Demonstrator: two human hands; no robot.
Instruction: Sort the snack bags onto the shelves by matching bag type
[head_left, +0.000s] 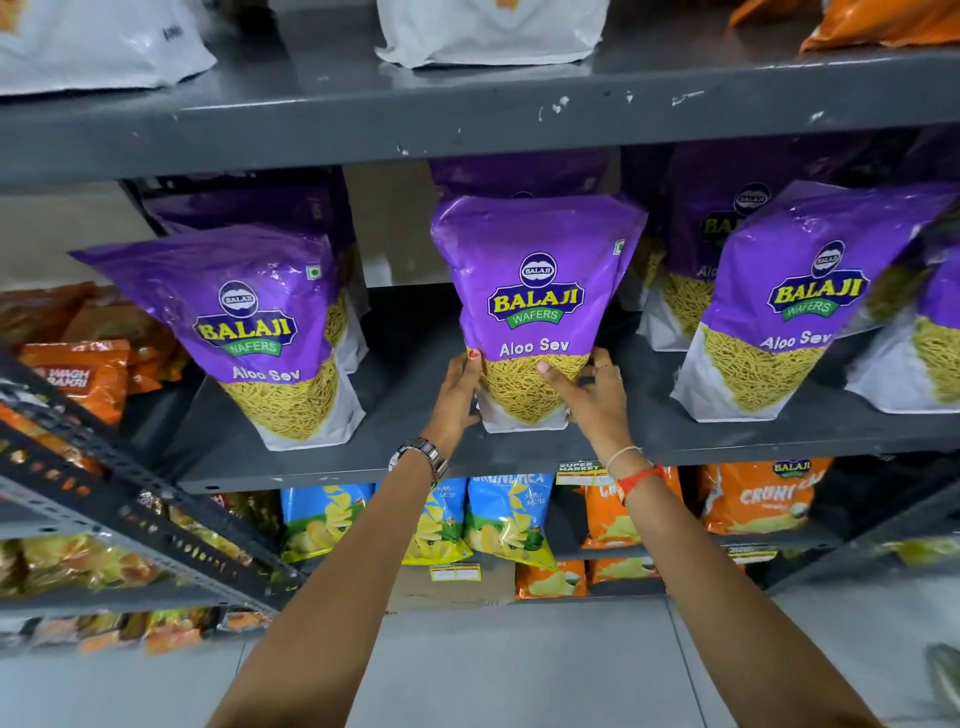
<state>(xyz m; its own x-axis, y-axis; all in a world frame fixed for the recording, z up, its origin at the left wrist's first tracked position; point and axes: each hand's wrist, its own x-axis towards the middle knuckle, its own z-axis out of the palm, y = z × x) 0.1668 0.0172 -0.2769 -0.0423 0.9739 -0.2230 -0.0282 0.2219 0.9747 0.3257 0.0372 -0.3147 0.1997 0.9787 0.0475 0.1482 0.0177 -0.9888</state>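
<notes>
A purple Balaji Aloo Sev bag (535, 291) stands upright on the grey middle shelf (415, 447). My left hand (457, 395) grips its lower left side and my right hand (597, 400) grips its lower right side. Another purple Aloo Sev bag (249, 322) leans to its left and one more Aloo Sev bag (789, 306) leans to its right, with further purple bags behind them. My wrists carry a watch and bracelets.
White bags (488, 31) and orange bags (883, 21) sit on the top shelf. Below hang blue chip bags (498, 519) and orange Crunchex bags (758, 499). Orange packets (78, 374) fill a rack at left. The grey floor lies beneath.
</notes>
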